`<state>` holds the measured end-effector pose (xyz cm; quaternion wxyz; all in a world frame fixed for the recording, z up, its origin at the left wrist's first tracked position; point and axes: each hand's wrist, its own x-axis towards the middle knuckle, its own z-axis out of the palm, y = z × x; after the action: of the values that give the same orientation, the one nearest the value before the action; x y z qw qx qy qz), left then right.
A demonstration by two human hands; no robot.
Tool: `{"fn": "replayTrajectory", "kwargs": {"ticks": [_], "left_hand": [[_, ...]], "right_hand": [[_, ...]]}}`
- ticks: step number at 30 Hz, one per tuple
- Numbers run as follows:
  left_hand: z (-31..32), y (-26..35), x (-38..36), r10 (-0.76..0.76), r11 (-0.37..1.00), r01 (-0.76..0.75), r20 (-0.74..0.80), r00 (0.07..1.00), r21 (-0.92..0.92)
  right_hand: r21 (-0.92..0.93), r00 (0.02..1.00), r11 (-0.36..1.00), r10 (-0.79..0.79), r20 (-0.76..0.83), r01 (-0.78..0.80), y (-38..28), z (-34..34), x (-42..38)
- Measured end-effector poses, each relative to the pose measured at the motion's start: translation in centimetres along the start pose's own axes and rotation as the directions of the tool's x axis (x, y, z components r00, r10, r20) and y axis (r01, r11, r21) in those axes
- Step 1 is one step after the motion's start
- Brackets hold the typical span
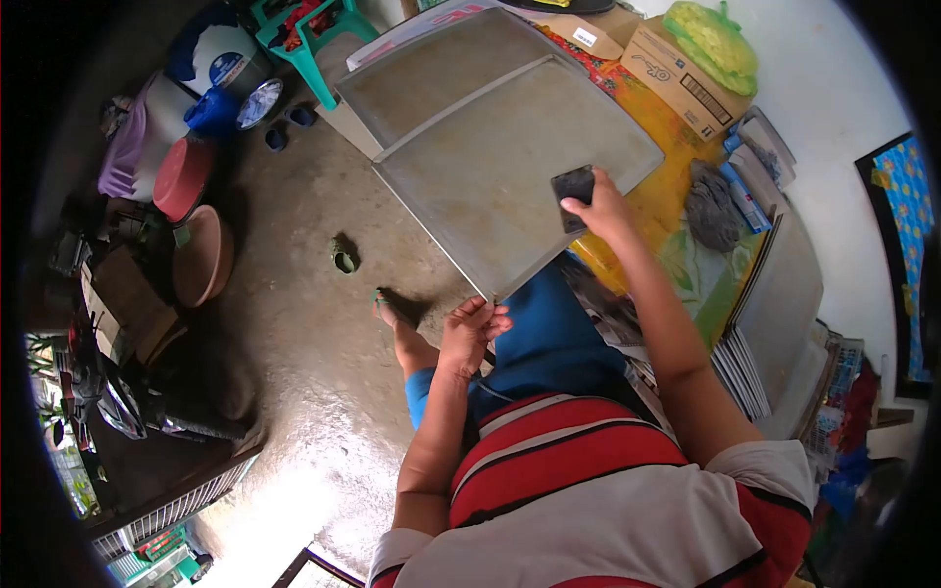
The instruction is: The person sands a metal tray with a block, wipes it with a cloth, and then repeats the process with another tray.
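Note:
A framed, translucent grey panel [510,167] lies tilted in front of me, overlapping a second similar panel [431,73] behind it. My left hand [472,333] pinches the near corner of the front panel's frame. Toward the panel's right side, my right hand [600,206] is wrapped round a dark, flat block [572,196] that rests against the panel's surface. What the block is made of I cannot make out.
Right of the panels, a yellow-covered table [676,186] bears a cardboard box [684,80], a yellow-green bag [716,49] and a grey cloth [716,208]. Thin panels [740,377] stand stacked below. Basins [203,257] and a teal chair [306,54] are at left.

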<state>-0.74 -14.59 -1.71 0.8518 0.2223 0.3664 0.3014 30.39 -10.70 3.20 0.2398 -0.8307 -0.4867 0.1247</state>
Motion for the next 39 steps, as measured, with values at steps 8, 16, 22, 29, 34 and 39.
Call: {"fn": "replayTrajectory", "kwargs": {"ticks": [8, 16, 22, 29, 34, 39], "left_hand": [[0.3, -0.3, 0.0, 0.013, 1.0, -0.014, -0.033, 0.999, -0.028], [0.5, -0.9, 0.0, 0.037, 0.996, -0.039, -0.032, 0.999, -0.084], [1.1, -0.9, -0.4, 0.039, 0.984, -0.048, -0.058, 0.998, -0.169], [1.6, -0.6, -0.8, 0.108, 0.982, -0.113, -0.038, 0.993, -0.153], [1.2, -0.6, -0.9, 0.093, 0.986, -0.087, 0.039, 0.995, -0.14], [1.6, -0.2, -1.3, 0.082, 0.988, -0.085, -0.023, 0.996, -0.128]], "right_hand": [[-0.133, 0.988, 0.98, -0.15, -0.024, 0.145, -6.3, 3.1, -6.2], [-0.153, 0.99, 0.978, -0.139, 0.025, 0.141, -8.4, 4.1, -7.9], [-0.06, 0.957, 0.958, -0.284, -0.06, 0.281, -11.9, 6.3, -7.8], [0.034, 0.82, 0.841, -0.518, -0.245, 0.541, -18.2, 4.7, -8.2], [-0.271, 0.578, 0.61, -0.792, -0.197, 0.744, -17.0, 8.8, -7.2], [0.105, 0.836, 0.836, -0.516, -0.185, 0.539, -15.8, 5.4, -6.8]]}}
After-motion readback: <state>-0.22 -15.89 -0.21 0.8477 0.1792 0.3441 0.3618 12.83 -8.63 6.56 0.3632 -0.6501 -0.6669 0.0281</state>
